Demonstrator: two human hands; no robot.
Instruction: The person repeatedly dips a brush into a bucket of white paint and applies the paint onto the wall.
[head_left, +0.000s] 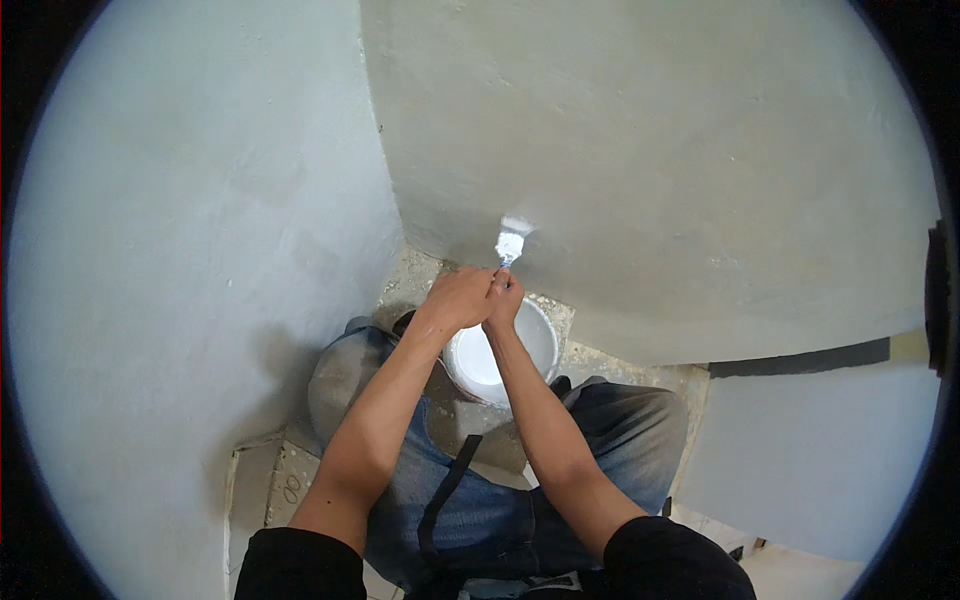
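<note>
My right hand (507, 303) is closed round the handle of a paintbrush (510, 243), whose bristles are loaded with white paint and point up at the grey-beige wall (650, 180). The bristle tips touch this wall low down, at a small fresh white smear. Pressed against the right hand at the handle, my left hand (460, 296) has its fingers curled and mostly hidden; what they hold cannot be made out. Below my hands, between my legs, stands a round white bucket (552, 340) with white paint in it. My right forearm covers part of the bucket.
A pale bluish-white wall (200, 180) rises on the left and meets the grey-beige wall in a corner. The speckled floor (403, 280) shows round the bucket. A small step-like block (255, 480) stands at the lower left, and a dark strip (800, 362) runs along the right.
</note>
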